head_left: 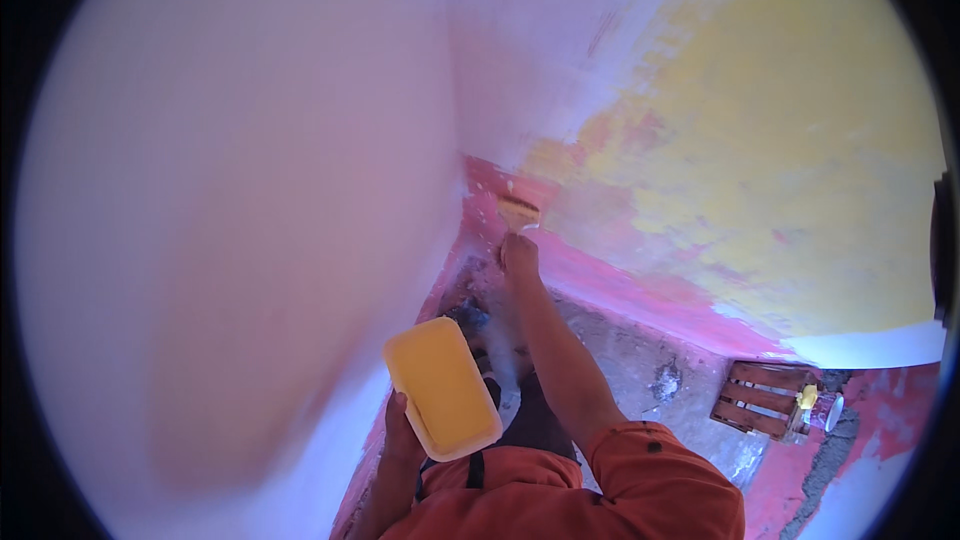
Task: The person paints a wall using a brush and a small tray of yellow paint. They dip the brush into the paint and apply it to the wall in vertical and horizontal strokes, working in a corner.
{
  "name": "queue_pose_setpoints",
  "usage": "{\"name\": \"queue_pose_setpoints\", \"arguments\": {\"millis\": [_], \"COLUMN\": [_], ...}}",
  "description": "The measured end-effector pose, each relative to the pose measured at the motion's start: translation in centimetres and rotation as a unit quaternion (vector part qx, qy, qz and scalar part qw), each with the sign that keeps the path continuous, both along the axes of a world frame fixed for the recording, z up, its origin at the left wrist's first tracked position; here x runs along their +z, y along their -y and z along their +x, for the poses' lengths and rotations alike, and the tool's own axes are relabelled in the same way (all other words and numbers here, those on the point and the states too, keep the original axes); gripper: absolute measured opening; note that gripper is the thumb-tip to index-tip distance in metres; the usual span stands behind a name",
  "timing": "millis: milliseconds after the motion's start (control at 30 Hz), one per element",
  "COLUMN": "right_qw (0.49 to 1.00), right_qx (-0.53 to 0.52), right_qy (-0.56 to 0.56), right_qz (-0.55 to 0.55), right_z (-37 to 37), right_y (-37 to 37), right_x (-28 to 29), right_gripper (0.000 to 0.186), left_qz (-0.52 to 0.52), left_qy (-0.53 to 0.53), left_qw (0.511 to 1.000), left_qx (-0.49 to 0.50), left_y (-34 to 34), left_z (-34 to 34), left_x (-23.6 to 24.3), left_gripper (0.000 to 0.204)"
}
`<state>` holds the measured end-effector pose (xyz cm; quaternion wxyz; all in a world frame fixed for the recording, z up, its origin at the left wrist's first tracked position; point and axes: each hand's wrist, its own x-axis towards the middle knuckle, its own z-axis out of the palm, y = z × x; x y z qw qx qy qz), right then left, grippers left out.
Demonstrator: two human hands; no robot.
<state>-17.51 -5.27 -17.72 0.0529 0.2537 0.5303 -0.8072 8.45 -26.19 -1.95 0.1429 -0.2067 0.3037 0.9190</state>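
My right hand (519,254) is closed round the handle of a wide flat paintbrush (519,211). Its bristles are at the pink lower band of the right-hand wall (780,170), close to the corner. Yellow paint covers much of that wall in uneven patches, with pink and whitish areas showing. In my left hand (401,428) is a rectangular tub of yellow paint (443,388), gripped at its left side and held in front of my body. Most of the left fingers are hidden under the tub.
A pale wall (240,190) rises close on my left and meets the painted wall at the corner. On the stained grey floor (640,365) at the right stands a slatted wooden crate (768,400), with a clear container (828,412) beside it. A dark object (943,250) sits at the right rim.
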Motion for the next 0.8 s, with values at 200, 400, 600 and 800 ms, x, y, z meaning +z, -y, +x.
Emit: {"name": "queue_pose_setpoints", "arguments": {"millis": [200, 400, 600, 800], "right_qw": [0.993, 0.976, 0.950, 0.875], "right_qx": [-0.014, 0.030, -0.019, 0.037], "right_qy": [-0.116, -0.208, -0.167, -0.023], "right_qz": [-0.014, 0.065, 0.261, 0.483], "right_z": [1.6, 4.5, 0.1, 1.2], "right_y": [2.1, 1.0, 2.1, 2.0], "right_x": [15.9, 31.2, 17.9, -0.5], "right_gripper": [0.019, 0.026, 0.025, 0.025], "left_qz": [0.034, 0.057, 0.032, -0.010], "left_qy": [-0.033, -0.055, -0.044, 0.014], "left_qw": [0.999, 0.996, 0.998, 1.000], "left_qx": [-0.019, -0.043, -0.019, 0.017], "left_y": [0.0, -0.6, -0.2, 0.3], "left_z": [-0.7, -1.9, -1.0, 1.1], "left_x": [1.1, 1.5, 0.5, 0.2], "left_gripper": [0.073, 0.075, 0.076, 0.077]}}
